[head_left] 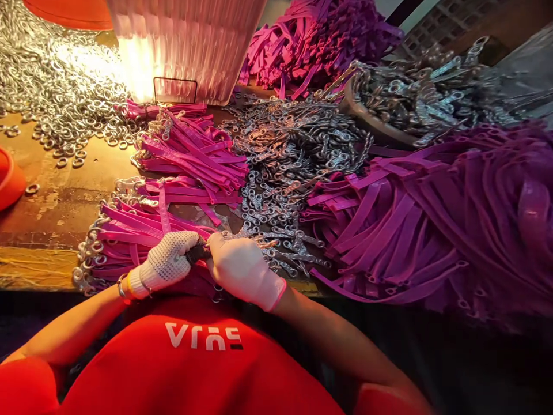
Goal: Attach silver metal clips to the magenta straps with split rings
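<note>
My left hand (170, 260), in a dotted white work glove with dark fingertips, is closed. Against its fingertips presses my right hand (239, 268), closed too and in a plain white glove. Whatever small thing they pinch between them is hidden by the fingers. Just under and left of my hands lies a bunch of pink straps (129, 236), with metal rings (88, 253) at their left ends. Twisted metal links (270, 202) are scattered beyond my right hand, some close to its knuckles.
Loose metal rings (64, 98) cover the table's back left, near an orange container (9, 178). A ribbed translucent panel (185, 46) stands at the back. Purple straps (415, 213) heap at the right and more straps (319, 46) behind. A bowl (358, 106) overflows with metal links.
</note>
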A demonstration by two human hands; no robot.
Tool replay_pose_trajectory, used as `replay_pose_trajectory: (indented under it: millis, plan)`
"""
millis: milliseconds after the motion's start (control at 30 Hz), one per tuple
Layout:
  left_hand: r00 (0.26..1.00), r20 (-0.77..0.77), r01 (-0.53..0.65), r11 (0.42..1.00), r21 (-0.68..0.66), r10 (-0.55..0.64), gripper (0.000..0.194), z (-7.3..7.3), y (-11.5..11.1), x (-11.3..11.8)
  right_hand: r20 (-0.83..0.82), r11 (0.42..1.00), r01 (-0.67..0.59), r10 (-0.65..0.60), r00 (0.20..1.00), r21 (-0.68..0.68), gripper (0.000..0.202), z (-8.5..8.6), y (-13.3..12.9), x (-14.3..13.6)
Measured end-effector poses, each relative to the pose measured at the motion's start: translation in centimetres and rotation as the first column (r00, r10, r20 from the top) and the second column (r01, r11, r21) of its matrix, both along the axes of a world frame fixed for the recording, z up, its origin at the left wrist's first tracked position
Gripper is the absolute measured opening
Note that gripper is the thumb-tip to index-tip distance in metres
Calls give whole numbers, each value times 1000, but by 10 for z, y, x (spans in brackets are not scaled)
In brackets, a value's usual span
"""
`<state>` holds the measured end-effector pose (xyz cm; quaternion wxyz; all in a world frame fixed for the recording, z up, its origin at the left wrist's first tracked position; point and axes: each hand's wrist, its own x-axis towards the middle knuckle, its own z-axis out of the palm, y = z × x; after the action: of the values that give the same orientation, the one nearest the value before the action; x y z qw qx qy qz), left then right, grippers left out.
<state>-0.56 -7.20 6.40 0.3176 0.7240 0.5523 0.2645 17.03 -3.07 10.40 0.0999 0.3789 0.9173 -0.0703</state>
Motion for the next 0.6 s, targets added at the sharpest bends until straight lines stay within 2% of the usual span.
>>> replay_pose_trajectory:
  millis: [100, 200, 267, 367, 433, 500, 600]
  plan:
    - [995, -36, 97, 995, 35, -96, 17, 8, 5, -5, 8, 996, -82, 81, 997, 38, 23, -1, 2, 1]
    - [975, -165, 174, 969, 173, -146, 17, 24, 13, -23, -69, 989, -97, 105, 992, 110, 26, -3, 3, 10]
    - [954, -297, 135, 930, 341, -30, 24, 38, 17, -46, -195, 976, -56, 99, 976, 212, 28, -6, 0, 22]
    - [863, -450, 54, 843, 535, 231, 35, 61, 10, -89, -396, 945, 25, 113, 911, 327, 38, -16, -3, 43]
    - [827, -496, 58, 839, 542, 264, 31, 73, 0, -113, -415, 937, 1, 154, 897, 350, 44, -25, -2, 52]
    - [854, -478, 59, 875, 480, 205, 26, 80, -5, -132, -363, 923, -30, 180, 914, 383, 50, -31, 1, 52]
    - [908, -357, -83, 929, 359, 219, 31, 77, 9, -162, -390, 891, -43, 241, 889, 452, 58, -36, 8, 38]
